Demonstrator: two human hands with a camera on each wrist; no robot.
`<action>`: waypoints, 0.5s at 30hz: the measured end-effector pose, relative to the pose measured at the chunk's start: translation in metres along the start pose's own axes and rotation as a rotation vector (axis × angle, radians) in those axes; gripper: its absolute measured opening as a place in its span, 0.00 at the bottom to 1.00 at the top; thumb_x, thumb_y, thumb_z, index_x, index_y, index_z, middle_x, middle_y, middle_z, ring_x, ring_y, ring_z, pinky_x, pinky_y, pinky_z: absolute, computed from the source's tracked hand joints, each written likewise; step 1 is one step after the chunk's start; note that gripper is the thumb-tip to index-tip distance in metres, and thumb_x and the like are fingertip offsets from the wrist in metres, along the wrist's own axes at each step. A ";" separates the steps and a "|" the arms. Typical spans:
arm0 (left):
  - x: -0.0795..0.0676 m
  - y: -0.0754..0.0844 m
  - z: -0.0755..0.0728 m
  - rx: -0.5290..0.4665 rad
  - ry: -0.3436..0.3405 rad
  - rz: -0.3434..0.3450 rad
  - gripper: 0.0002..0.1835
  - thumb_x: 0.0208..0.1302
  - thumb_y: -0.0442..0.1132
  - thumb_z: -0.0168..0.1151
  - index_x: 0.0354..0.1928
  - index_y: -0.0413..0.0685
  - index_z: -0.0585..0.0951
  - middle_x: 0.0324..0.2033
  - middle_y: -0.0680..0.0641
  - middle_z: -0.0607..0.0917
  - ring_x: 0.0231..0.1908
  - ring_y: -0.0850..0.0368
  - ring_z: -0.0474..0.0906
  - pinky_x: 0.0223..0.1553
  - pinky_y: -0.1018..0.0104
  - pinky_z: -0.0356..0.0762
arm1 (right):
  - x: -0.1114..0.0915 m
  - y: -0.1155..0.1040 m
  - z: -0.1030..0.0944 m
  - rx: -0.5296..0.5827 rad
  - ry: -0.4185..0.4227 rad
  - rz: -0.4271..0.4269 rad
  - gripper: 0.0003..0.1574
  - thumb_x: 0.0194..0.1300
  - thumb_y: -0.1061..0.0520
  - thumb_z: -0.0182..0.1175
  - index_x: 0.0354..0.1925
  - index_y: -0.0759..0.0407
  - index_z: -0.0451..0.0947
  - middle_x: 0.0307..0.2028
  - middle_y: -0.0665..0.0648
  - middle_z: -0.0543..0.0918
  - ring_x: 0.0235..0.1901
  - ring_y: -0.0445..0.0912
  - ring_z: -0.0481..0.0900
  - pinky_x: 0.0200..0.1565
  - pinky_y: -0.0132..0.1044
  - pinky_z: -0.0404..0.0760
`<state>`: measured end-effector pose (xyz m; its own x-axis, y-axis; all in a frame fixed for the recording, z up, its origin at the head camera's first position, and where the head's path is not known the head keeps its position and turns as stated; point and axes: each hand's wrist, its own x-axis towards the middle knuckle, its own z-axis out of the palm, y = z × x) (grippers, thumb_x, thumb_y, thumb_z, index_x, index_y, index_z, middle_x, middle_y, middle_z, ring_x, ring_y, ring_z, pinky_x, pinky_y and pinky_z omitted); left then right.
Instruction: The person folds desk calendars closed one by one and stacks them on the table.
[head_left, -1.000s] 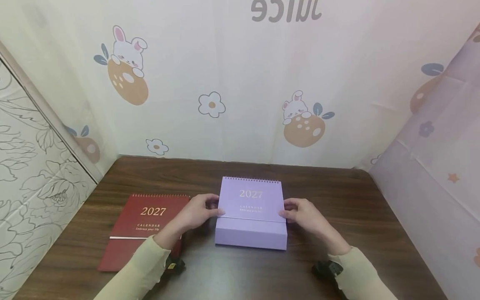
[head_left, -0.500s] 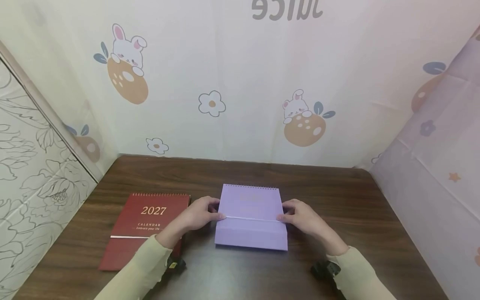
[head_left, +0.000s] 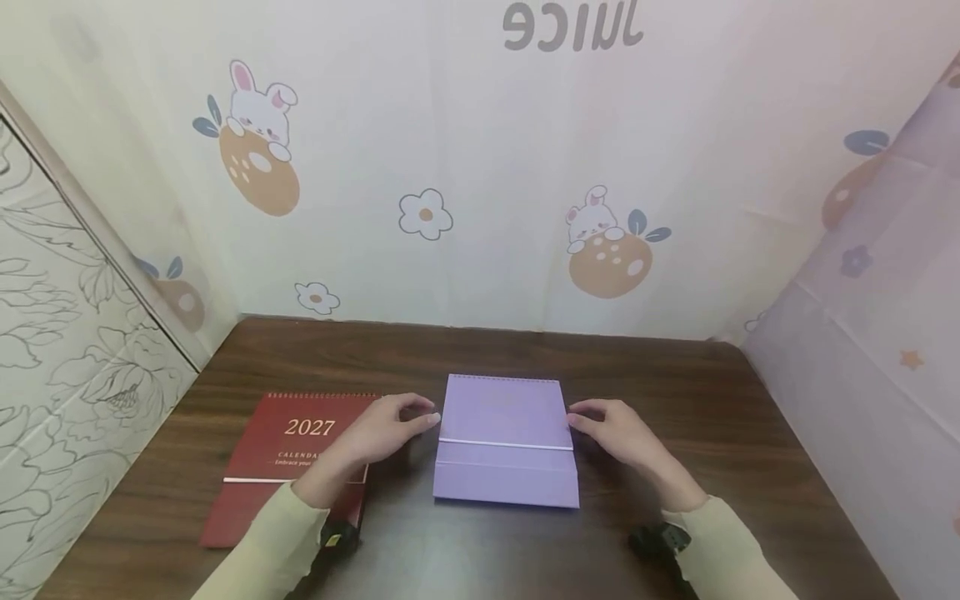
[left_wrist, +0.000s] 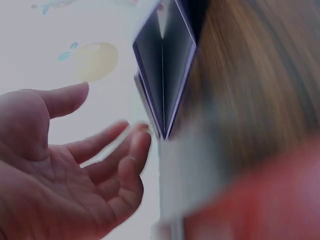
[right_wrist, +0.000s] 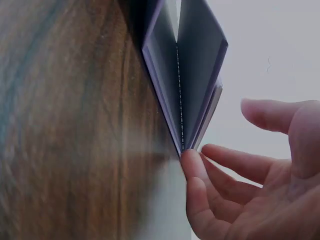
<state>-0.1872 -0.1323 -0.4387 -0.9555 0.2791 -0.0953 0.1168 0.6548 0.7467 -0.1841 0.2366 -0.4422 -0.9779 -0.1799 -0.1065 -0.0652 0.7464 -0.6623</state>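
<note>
A purple desk calendar with a spiral top and a white elastic band stands folded out on the table. Both wrist views show its sides as a hollow wedge. My left hand is just off its left edge, fingers relaxed and thumb apart; the left wrist view shows this hand holding nothing. At the right edge is my right hand. In the right wrist view, fingertips of that hand are at the calendar's spiral end, while the thumb stands away from it.
A red 2027 calendar with a white band lies left of the purple one, partly under my left forearm. The dark wooden table ends at a curtain printed with rabbits and flowers.
The purple calendar's spiral top has sunk lower in the view, and its cover print has faded from sight. Both thumbs have come off the cover; my left hand has drawn slightly left.
</note>
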 end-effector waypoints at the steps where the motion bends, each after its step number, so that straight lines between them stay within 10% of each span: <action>1: -0.002 0.000 -0.002 0.014 0.010 0.021 0.16 0.66 0.52 0.66 0.49 0.52 0.85 0.40 0.56 0.85 0.43 0.58 0.79 0.49 0.54 0.77 | -0.001 -0.001 0.000 -0.003 0.010 -0.002 0.26 0.70 0.45 0.62 0.56 0.61 0.81 0.53 0.64 0.83 0.58 0.63 0.75 0.58 0.63 0.70; 7: -0.010 0.000 -0.006 0.151 0.056 0.223 0.09 0.66 0.49 0.68 0.44 0.56 0.85 0.35 0.60 0.83 0.38 0.63 0.78 0.44 0.60 0.78 | -0.012 -0.005 0.002 -0.062 0.095 -0.088 0.25 0.70 0.48 0.62 0.59 0.60 0.79 0.55 0.62 0.82 0.57 0.61 0.77 0.56 0.61 0.72; 15: -0.016 0.008 0.002 0.450 0.004 0.480 0.24 0.63 0.58 0.66 0.56 0.55 0.82 0.58 0.53 0.79 0.59 0.56 0.72 0.57 0.54 0.74 | -0.022 -0.006 0.013 -0.137 0.133 -0.389 0.26 0.65 0.52 0.68 0.59 0.59 0.78 0.56 0.58 0.80 0.59 0.59 0.74 0.58 0.60 0.71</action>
<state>-0.1703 -0.1303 -0.4324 -0.7698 0.6115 0.1831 0.6316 0.6881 0.3571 -0.1599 0.2279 -0.4451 -0.8916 -0.3876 0.2341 -0.4513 0.7186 -0.5290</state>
